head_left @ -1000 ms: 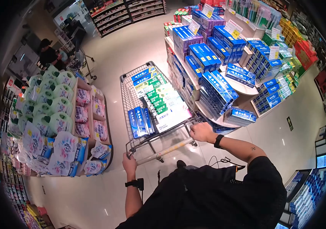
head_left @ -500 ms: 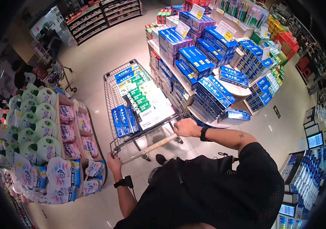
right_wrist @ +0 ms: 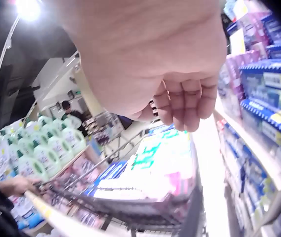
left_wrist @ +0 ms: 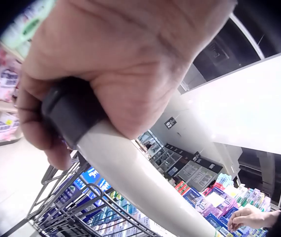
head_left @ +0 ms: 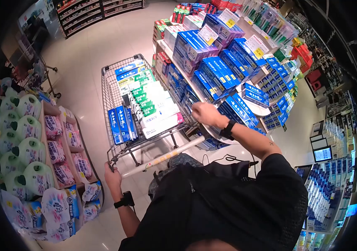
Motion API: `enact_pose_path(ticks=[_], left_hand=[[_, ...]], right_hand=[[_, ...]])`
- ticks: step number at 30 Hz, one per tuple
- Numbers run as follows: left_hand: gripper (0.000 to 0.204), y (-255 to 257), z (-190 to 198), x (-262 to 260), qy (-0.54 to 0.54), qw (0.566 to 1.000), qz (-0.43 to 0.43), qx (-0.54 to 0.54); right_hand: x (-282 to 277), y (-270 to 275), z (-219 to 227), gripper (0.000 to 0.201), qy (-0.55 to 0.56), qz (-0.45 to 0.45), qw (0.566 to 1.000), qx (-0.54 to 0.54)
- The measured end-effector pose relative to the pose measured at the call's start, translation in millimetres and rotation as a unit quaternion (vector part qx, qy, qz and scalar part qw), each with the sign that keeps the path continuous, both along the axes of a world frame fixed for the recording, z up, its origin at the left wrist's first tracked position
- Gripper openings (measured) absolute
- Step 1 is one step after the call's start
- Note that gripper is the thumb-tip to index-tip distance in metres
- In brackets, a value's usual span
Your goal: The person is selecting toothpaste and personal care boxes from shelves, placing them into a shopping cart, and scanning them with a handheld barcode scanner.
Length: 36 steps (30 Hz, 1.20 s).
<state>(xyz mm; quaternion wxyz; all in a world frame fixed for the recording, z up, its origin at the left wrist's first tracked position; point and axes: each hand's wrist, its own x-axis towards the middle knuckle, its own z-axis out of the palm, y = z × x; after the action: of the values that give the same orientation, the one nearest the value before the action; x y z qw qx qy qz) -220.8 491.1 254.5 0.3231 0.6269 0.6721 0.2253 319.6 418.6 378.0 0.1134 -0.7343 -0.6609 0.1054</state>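
Observation:
My left hand [head_left: 112, 178] grips the left end of the white shopping cart handle [head_left: 166, 157], fingers wrapped round its dark end cap [left_wrist: 76, 111] in the left wrist view. My right hand [head_left: 209, 115] is off the handle, in the air beyond its right end and beside the display shelves. Its fingers [right_wrist: 180, 101] hang loosely curled with nothing in them. Green-and-white toothpaste boxes [head_left: 145, 100], blue boxes [head_left: 122, 125] and a white carton [head_left: 159, 121] lie in the wire shopping cart [head_left: 106, 90].
A tiered display of blue and purple boxes [head_left: 216, 75] stands close along the cart's right side. To the left is a stand of green detergent jugs [head_left: 32, 148] and pink packs [head_left: 55, 150]. Pale floor [head_left: 90, 46] stretches ahead toward dark shelves [head_left: 80, 16].
My right hand has left the handle and moved forward toward the display. The left hand keeps its grip. Cart and detergent stand have shifted left in the head view.

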Motion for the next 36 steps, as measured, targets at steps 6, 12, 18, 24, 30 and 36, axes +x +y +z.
enact_pose_path(ticks=[6, 12, 18, 24, 30, 36], left_hand=[[0.047, 6.4, 4.4, -21.4, 0.029, 0.998, 0.002, -0.047], [0.05, 17.8, 18.8, -13.1, -0.004, 0.996, 0.031, -0.087], [0.057, 26.2, 24.1, 3.5, -0.058, 0.988, 0.07, -0.123], [0.058, 46.5, 23.2, 17.4, -0.076, 0.989, 0.053, -0.115], [0.055, 57.6, 34.7, 25.9, -0.034, 0.993, 0.029, -0.106], [0.053, 61.4, 37.7, 42.0, -0.096, 0.983, 0.067, -0.141]], right_hand=[[130.6, 35.0, 15.1, 0.058, -0.237, -0.265, 0.934, 0.039], [178.4, 9.0, -32.0, 0.092, -0.327, -0.345, 0.879, -0.043], [165.7, -6.7, -21.2, 0.089, -0.368, -0.357, 0.858, 0.03], [181.3, 11.3, 3.3, 0.099, -0.232, -0.359, 0.901, 0.079], [191.7, -3.3, 5.8, 0.108, -0.173, -0.326, 0.926, 0.076], [181.3, 5.5, 38.6, 0.101, -0.211, -0.336, 0.912, 0.104]])
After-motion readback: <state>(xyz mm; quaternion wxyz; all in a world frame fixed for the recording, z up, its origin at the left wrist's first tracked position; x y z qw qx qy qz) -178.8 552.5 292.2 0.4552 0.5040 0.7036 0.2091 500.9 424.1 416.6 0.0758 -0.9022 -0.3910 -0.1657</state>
